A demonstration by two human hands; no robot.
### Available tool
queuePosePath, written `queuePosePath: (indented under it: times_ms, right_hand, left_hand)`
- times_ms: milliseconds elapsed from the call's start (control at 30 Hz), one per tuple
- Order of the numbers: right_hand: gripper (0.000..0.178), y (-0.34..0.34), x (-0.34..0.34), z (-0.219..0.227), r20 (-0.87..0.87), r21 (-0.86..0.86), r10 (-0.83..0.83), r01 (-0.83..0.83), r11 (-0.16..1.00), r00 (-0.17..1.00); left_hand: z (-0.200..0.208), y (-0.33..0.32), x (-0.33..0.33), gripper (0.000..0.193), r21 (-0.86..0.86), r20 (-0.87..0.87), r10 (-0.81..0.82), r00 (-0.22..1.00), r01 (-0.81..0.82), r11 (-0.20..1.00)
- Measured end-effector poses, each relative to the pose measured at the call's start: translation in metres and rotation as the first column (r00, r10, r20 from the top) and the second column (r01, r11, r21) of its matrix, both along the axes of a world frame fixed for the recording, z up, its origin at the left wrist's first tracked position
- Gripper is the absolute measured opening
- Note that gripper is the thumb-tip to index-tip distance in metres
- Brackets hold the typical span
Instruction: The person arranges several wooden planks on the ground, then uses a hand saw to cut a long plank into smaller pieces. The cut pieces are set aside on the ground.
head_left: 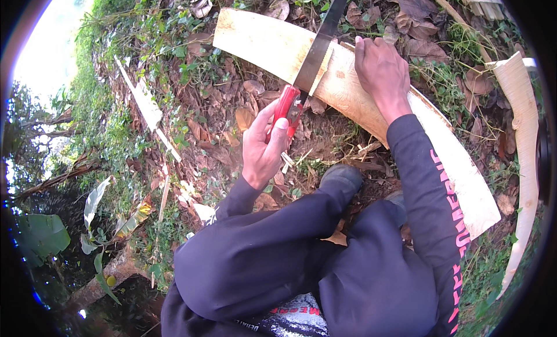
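Observation:
My left hand (264, 145) is closed around the red handle of a handsaw (322, 49). The saw's dark blade points away from me and lies across a curved, pale wooden plank (261, 38). A raised strip of wood shows along the blade's right side. Farther right, my right hand (383, 73) presses on the same plank, its fingers curled at the far edge; the fingertips are partly hidden. Beneath my right forearm, a paler slab of wood (464, 186) reaches toward the lower right. Whether it is joined to the plank, I cannot tell.
My bent legs and dark shoes (341, 183) are just in front of the wood. Another long curved wood piece (525, 128) lies at the right. Thin wood strips (142, 102) and dry leaves (415, 15) cover the ground. Broad-leaved plants (43, 235) grow at the left.

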State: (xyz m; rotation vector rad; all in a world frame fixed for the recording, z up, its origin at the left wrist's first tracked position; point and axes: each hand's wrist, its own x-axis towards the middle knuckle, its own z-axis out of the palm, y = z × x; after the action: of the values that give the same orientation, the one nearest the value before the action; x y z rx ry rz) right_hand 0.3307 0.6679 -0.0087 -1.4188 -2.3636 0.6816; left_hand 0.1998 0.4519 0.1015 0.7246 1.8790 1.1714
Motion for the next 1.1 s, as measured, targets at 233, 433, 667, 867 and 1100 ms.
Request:
queuePosePath:
  times_ms: [233, 433, 667, 867, 1100]
  right_hand:
    - [0.048, -0.006, 0.003, 0.011, 0.017, -0.020, 0.015, -0.015, 1.000, 1.000]
    - [0.049, -0.003, -0.001, 0.023, 0.016, -0.064, 0.029, -0.028, 0.998, 0.999]
    - [0.049, -0.004, 0.003, 0.016, 0.020, -0.048, 0.016, -0.015, 0.999, 1.000]
    - [0.048, -0.003, 0.007, 0.017, 0.000, 0.013, 0.016, -0.016, 1.000, 1.000]
    - [0.048, -0.009, 0.005, 0.017, -0.011, 0.025, 0.019, -0.019, 1.000, 1.000]
  left_hand:
    - [0.006, 0.039, 0.001, 0.039, -0.071, -0.112, -0.066, 0.991, 0.058, 0.996]
    - [0.010, 0.044, 0.001, 0.037, -0.082, -0.080, -0.029, 0.996, 0.022, 0.996]
    - [0.000, 0.023, 0.011, 0.038, -0.069, -0.061, -0.037, 0.997, 0.033, 0.997]
    - [0.004, 0.027, 0.016, 0.039, -0.083, -0.054, -0.019, 0.998, 0.015, 0.996]
    - [0.005, 0.028, 0.014, 0.039, -0.127, -0.213, -0.079, 0.974, 0.053, 0.991]
